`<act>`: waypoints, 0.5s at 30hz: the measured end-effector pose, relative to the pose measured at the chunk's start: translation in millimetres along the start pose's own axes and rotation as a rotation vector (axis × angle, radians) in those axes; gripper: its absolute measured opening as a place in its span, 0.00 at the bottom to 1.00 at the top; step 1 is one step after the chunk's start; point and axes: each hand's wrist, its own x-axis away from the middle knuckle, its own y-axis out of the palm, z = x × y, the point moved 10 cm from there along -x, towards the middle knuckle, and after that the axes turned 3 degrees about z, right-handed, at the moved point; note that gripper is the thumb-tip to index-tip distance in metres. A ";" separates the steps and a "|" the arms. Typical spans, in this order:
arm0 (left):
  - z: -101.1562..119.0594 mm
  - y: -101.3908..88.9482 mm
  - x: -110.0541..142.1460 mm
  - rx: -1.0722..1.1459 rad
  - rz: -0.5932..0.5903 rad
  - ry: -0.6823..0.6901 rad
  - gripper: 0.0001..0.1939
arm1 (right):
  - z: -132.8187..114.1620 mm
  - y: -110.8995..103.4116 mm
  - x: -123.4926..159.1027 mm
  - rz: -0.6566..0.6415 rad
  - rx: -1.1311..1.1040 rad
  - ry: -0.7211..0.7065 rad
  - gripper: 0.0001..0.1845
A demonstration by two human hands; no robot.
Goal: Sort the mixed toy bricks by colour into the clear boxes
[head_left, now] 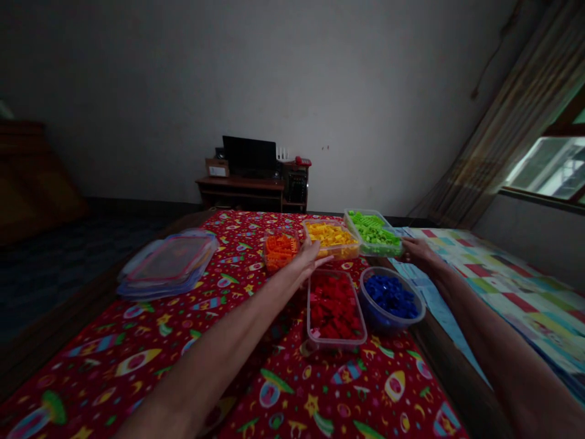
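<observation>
My left hand (308, 259) is at the near left corner of a clear plastic container of yellow pieces (332, 235), thumb along its side and a finger stretched along its front. My right hand (418, 253) grips the right corner of a clear container of green pieces (372, 230), which touches the yellow one. Closer to me are a rectangular container of red pieces (336, 308) and a round bowl of blue pieces (390, 296). Left of the yellow container sits a small container of orange pieces (280, 250). The pieces look like small plastic building blocks.
Stacked plastic lids (169, 262) lie at the left on the red patterned cloth (274, 390). To the right is a patchwork-patterned bed cover (516, 280). A desk with a monitor (250, 157) stands against the far wall, and a curtain (498, 116) hangs beside the window.
</observation>
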 end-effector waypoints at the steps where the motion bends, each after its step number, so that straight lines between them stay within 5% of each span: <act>1: 5.8 0.9 9.7 -0.007 -0.016 0.001 0.23 | -5.5 -2.1 3.8 0.007 -0.007 0.002 0.16; 4: 28.0 -5.0 44.2 -0.043 -0.075 0.037 0.22 | -22.0 -4.1 20.4 0.022 -0.022 0.023 0.16; 8: 60.1 -40.3 102.1 -0.094 -0.098 0.124 0.27 | -52.8 14.7 54.7 -0.045 -0.002 -0.073 0.19; 11: 81.4 -83.5 150.9 -0.179 -0.051 0.205 0.31 | -69.4 47.0 88.0 -0.152 0.012 -0.136 0.22; 15: 99.0 -161.3 214.3 -0.364 0.191 0.293 0.34 | -81.7 103.1 135.5 -0.285 0.002 -0.166 0.23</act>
